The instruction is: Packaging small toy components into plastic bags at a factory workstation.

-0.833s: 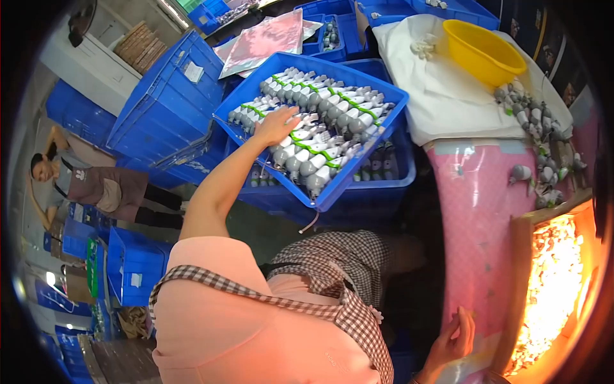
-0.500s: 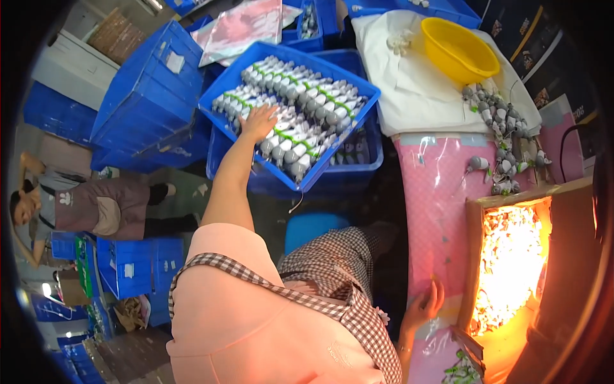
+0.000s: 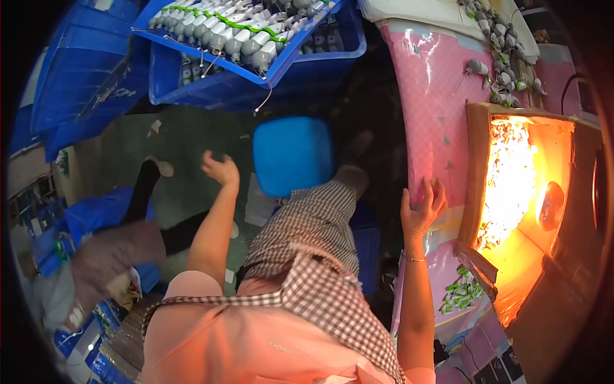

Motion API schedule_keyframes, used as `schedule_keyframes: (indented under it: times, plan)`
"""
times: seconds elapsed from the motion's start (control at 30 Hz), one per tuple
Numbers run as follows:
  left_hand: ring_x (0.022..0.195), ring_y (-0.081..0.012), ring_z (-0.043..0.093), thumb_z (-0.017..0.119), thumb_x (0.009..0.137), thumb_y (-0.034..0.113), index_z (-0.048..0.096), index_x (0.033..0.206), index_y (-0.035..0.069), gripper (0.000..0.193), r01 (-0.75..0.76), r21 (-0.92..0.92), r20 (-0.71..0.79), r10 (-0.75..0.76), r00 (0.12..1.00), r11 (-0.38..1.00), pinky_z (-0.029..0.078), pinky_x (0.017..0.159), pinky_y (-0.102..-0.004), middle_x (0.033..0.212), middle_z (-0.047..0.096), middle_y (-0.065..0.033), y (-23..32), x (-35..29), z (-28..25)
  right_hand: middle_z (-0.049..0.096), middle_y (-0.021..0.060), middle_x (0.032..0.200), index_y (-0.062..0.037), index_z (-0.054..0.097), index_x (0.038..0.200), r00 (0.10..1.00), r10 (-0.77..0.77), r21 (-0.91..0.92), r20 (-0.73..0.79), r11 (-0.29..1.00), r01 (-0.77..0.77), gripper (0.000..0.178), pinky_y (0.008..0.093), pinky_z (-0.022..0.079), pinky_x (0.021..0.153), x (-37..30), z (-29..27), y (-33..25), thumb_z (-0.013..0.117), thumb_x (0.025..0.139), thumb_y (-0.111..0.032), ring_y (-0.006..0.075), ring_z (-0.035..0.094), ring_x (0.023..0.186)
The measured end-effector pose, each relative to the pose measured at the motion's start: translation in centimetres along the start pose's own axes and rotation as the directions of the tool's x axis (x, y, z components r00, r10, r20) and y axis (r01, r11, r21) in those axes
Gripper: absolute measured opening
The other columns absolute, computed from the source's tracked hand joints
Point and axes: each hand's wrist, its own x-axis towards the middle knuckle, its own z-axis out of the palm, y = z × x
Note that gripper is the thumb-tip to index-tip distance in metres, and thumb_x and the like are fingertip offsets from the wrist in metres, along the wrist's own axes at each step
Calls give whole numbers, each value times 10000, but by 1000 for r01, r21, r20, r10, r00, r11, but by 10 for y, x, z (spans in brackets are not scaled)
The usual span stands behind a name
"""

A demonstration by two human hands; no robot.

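My left hand [image 3: 221,170] is in the air over the floor, left of a blue stool [image 3: 293,155]. Its fingers are apart and hold nothing. At the edge of the pink-covered table [image 3: 427,121] hovers or rests my right hand [image 3: 422,208], fingers spread and bent, with nothing visible in it; whether it touches the cover I cannot tell. Beyond my left hand, a blue tray [image 3: 185,48] holds rows of grey-and-white bulb-shaped pieces [image 3: 235,46] with green strips across them. It sits askew on a larger blue bin [image 3: 192,96]. Beside my right hand stands a brightly lit cardboard box [image 3: 480,137] containing small pieces.
Loose grey-and-white bulb-shaped pieces [image 3: 505,80] with wires lie at the table's far end. Small green-and-white pieces [image 3: 462,291] lie nearer. Large blue bins [image 3: 83,64] stand at far left. Another person [image 3: 115,256], blurred, is at the left.
My left hand has left the bulb-shaped pieces in the tray and come back toward me. The view has shifted, so the tray sits higher. My right hand remains by the table edge.
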Motion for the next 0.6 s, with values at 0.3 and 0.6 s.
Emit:
schedule_keyframes:
  times: [0.3,0.6]
  plan:
    - [1313,-370,267,492,908,379,361,1373,238,504,-313,301,550,104,829,901,294,995,-626,1428,275,-141,-19,-9,109,572,183,1110,-86,643,1012,933,-357,406,-47,847,344,322,416,415,888,-27,61,-85,681,696,-34,334,537,979]
    - [1041,-398,505,403,943,297,477,1257,104,376,-576,-42,535,506,677,816,423,873,-451,1194,484,-188,1,-3,145,634,97,1018,-93,557,1179,778,415,342,471,728,-595,386,347,500,766,-26,534,95,612,798,-113,216,615,909]
